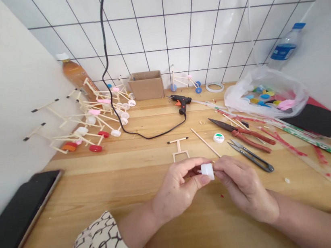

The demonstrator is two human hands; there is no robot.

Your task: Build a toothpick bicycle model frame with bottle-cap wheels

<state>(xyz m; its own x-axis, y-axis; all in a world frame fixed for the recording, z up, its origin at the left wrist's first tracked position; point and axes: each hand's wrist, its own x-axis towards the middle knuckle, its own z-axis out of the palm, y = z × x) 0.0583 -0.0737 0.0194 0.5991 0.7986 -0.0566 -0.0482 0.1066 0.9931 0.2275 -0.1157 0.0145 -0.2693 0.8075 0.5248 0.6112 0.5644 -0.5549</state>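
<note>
A white plastic bottle cap (207,171) is pinched between the thumb and fingers of my left hand (176,185), above the table's front middle. My right hand (245,184) is closed in a pinch at the cap's right side. Its fingertips hide most of what they hold; only a tiny wooden tip shows by them. Just beyond my hands lies a small stick frame (180,150) with a black-tipped crossbar, its near end partly behind my left hand. A loose wooden stick (205,142) and a white cap with a green mark (219,138) lie beside it.
Pliers (240,132) and thread snips (250,155) lie right of my hands. Behind are a corded glue gun (182,102), a cardboard box (146,86) and a bag of caps (266,92). Several stick models (91,113) crowd the left; a phone (22,218) lies nearer.
</note>
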